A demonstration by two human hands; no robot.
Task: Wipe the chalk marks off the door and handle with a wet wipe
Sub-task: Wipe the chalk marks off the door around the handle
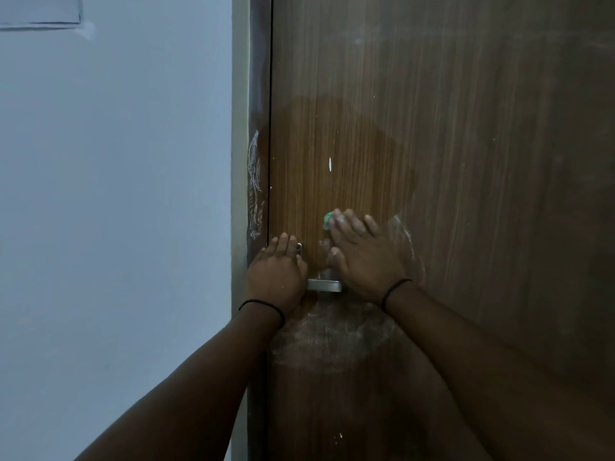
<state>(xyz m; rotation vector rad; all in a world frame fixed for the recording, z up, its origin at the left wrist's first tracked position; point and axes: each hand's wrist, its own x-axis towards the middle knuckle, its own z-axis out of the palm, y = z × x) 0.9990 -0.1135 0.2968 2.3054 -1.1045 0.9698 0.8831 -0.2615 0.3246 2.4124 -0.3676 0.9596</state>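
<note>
The brown wooden door (449,144) fills the right of the head view, with a darker damp patch above the handle. My right hand (362,257) presses a greenish wet wipe (328,221) flat against the door with straight fingers; only a corner of the wipe shows. My left hand (278,271) rests at the door's edge over the left end of the metal handle (324,285), fingers straight against the door. White chalk marks (256,184) streak the dark door frame. Chalky smears (332,331) lie below the handle and to the right of my right hand.
A pale blue wall (116,194) takes up the left side, next to the door frame (259,78). One small white fleck (329,164) sits on the door above my hands.
</note>
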